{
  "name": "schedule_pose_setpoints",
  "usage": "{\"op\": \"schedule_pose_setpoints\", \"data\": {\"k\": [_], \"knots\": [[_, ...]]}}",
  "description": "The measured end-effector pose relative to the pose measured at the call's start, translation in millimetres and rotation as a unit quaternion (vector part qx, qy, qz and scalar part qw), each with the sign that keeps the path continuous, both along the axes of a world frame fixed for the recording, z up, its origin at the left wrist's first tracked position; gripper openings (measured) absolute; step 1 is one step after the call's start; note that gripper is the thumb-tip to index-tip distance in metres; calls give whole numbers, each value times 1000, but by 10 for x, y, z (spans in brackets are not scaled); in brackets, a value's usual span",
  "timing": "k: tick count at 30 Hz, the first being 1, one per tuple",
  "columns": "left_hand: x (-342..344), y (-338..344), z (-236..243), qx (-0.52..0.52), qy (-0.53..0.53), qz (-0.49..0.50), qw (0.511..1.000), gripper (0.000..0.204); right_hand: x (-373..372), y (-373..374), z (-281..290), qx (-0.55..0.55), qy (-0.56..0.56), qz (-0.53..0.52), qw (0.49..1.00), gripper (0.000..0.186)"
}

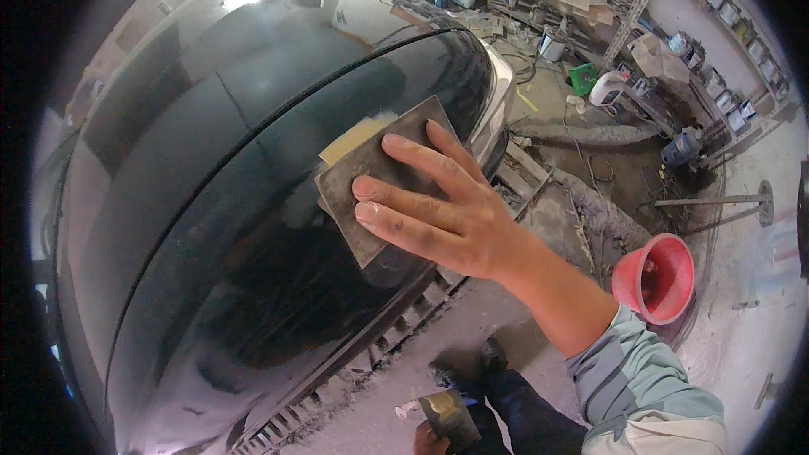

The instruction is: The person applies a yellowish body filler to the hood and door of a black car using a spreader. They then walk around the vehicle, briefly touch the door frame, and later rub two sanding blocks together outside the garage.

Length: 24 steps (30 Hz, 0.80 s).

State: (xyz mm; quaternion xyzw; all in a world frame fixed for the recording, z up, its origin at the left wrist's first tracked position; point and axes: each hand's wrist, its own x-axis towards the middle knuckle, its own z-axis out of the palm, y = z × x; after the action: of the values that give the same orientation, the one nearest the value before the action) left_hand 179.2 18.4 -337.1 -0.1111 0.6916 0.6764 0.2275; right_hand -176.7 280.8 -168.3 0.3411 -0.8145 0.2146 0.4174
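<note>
My right hand (447,215) reaches out from the lower right, fingers spread along the back of a thin dark putty spreader (425,114). The spreader is pressed on the glossy black car body panel (278,194), just below the curved panel gap. A patch of yellowish putty (358,139) shows on the panel along the spreader's upper edge; what lies under the spreader is hidden. Low in the picture, my left hand (431,442) grips a flat dark putty plate (459,428) with a smear of yellow putty on it. A whitish piece sticks out beside the plate.
A red bucket (656,278) stands on the floor at the right. Shelves (628,34) with cans and cardboard line the far right wall. A white jug (608,88), a green container (581,79) and loose cables lie nearby. My legs (535,417) are close to the car's lower edge.
</note>
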Motion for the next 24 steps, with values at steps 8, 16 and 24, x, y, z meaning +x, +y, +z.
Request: {"op": "schedule_pose_setpoints", "data": {"k": [8, 16, 24], "knots": [[-64, 24, 61, 101, -54, 57, 992, 52, 26, -13, -94, -5, -4, 7, 1000, 44], [-43, 6, -28, 158, -82, 92, 980, 55, 54, -4, -227, 11, -17, 17, 1000, 49], [-421, -49, 227, 181, 64, 43, 981, 53, 151, 25, -369, 23, -41, 35, 998, 46]]}}
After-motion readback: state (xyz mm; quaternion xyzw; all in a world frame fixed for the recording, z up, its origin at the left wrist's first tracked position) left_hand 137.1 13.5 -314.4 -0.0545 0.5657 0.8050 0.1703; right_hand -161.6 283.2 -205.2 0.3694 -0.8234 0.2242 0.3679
